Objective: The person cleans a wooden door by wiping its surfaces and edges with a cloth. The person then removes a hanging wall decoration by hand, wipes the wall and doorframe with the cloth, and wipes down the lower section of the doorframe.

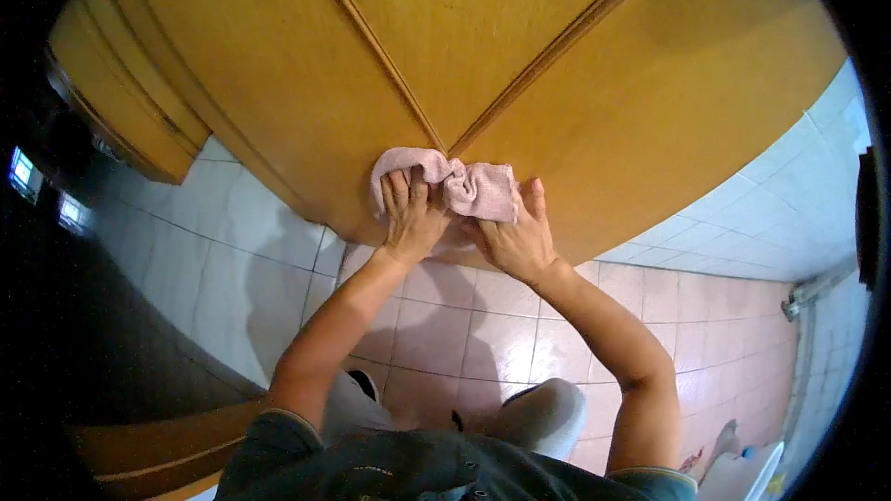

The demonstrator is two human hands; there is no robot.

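Observation:
A crumpled pink cloth [478, 191] lies against the lower part of a yellow-brown wooden door [445, 56], just under the tip of its V-shaped moulding. My left hand [410, 218] presses the cloth's left part to the door, with the fingers pointing up and partly over the fabric. At the cloth's right end is my right hand [518, 234], its fingers partly hidden by the fabric and its thumb side against the door.
Pink floor tiles [432, 334] lie below the door, pale tiles [241, 269] to the left. A tiled wall [742, 213] stands at right, with a metal fitting [807, 297] near the floor. A white object [742, 475] is at the lower right.

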